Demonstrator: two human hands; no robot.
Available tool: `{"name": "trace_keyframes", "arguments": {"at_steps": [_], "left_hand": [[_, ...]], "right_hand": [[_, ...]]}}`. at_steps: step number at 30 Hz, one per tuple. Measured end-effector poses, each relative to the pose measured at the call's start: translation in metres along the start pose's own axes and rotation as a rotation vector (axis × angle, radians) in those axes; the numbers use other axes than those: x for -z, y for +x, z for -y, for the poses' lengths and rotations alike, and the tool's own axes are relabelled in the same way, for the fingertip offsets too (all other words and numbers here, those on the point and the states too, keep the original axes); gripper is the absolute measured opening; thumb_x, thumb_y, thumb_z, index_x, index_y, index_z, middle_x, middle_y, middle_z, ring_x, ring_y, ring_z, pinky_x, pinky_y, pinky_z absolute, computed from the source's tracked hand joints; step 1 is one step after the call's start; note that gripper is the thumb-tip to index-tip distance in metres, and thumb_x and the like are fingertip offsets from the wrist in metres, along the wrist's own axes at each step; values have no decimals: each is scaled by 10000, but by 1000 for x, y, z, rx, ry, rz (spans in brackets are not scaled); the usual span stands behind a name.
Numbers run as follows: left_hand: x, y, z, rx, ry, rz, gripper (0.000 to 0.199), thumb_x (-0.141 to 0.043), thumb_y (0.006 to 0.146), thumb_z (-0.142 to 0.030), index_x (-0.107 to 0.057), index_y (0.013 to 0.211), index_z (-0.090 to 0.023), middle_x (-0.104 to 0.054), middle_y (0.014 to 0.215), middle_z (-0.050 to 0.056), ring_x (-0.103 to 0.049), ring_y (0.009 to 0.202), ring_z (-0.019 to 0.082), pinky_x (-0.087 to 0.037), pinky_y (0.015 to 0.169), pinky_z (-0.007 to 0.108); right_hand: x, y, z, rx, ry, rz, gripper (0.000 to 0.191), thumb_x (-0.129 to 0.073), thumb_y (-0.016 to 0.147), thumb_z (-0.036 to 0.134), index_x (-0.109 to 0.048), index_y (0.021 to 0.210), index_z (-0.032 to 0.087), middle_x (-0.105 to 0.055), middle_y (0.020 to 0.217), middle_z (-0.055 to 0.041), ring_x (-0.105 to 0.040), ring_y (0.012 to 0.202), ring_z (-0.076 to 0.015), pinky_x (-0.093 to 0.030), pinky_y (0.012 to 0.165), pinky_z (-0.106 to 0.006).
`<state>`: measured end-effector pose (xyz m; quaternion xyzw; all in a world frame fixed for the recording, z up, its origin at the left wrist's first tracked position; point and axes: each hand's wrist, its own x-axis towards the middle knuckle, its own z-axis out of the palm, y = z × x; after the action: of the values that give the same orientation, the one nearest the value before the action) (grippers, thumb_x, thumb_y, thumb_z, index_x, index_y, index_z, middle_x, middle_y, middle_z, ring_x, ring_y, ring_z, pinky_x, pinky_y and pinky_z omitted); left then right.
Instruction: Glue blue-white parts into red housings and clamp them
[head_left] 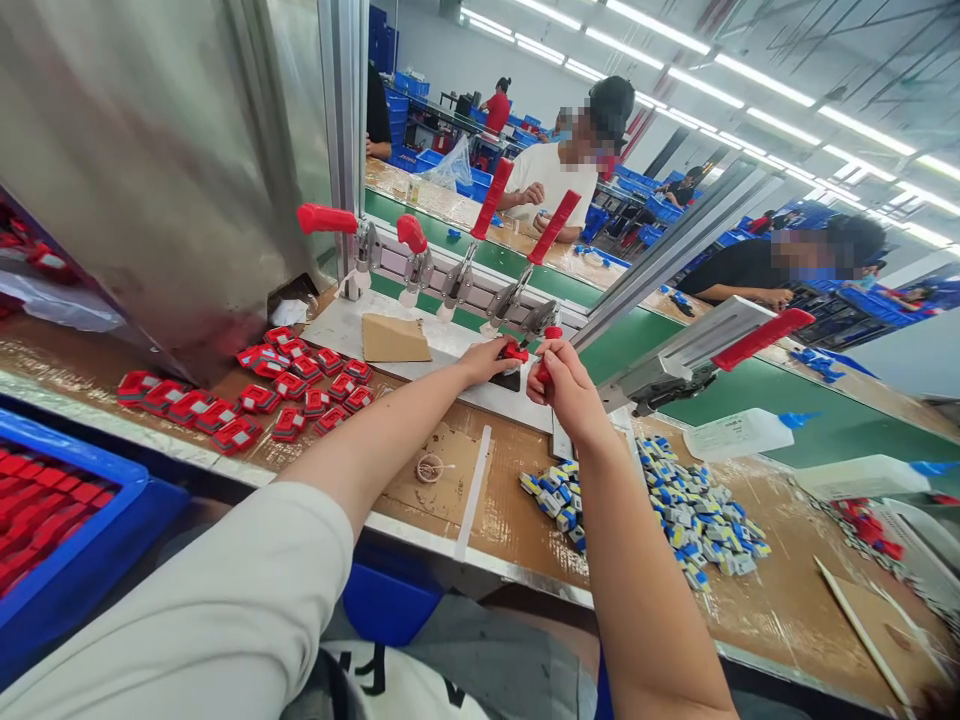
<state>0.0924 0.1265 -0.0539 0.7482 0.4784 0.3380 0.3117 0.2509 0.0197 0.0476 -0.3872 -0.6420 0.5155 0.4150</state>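
Note:
My left hand point(486, 360) reaches to the metal plate point(450, 345) under the row of toggle clamps, its fingers closed on a small red part point(515, 351). Just to the right, my right hand point(561, 380) is wrapped round a red clamp handle point(553, 333), which points down toward the bench. Four other red handles stand along the rail; two of them, such as this red handle point(491, 200), point up. Red and grey parts point(289, 385) lie loose left of my hands. A pile of blue, white and yellow parts point(697, 510) lies to the right, partly behind my right forearm.
A blue crate point(142, 500) of red pieces stands at the left. Cardboard point(395, 338) lies on the plate. White bottles point(739, 434) lie at the right, near another red-handled clamp point(761, 340). A metal panel point(172, 180) rises at left. People sit across the green belt point(840, 425).

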Motion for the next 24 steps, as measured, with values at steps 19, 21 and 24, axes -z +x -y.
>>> {"name": "trace_keyframes", "arguments": {"at_steps": [19,21,24], "left_hand": [[-1,0,-1,5,47,0,486,-620,987,-516,-583,1396,-258,-732,1341,46,-667,1237,289,-462,1124,378],[-2,0,-1,3,41,5,486,-620,986,-511,-584,1396,-252,-732,1341,48,-670,1237,288,-463,1123,376],[-2,0,1,1,28,10,493,-621,986,-496,-579,1411,-249,-727,1355,51,-667,1252,283,-452,1138,370]], "right_hand": [[-2,0,-5,-2,-67,-34,367,-561,955,635,-417,1047,310,-382,627,69,-335,535,-152,-287,527,-282],[-2,0,-12,11,-92,-17,363,-543,969,638,-414,1050,308,-377,627,72,-327,534,-152,-296,532,-283],[-2,0,-29,66,-168,-29,335,-476,1016,625,-403,1066,302,-373,662,67,-343,555,-159,-314,548,-286]]}}
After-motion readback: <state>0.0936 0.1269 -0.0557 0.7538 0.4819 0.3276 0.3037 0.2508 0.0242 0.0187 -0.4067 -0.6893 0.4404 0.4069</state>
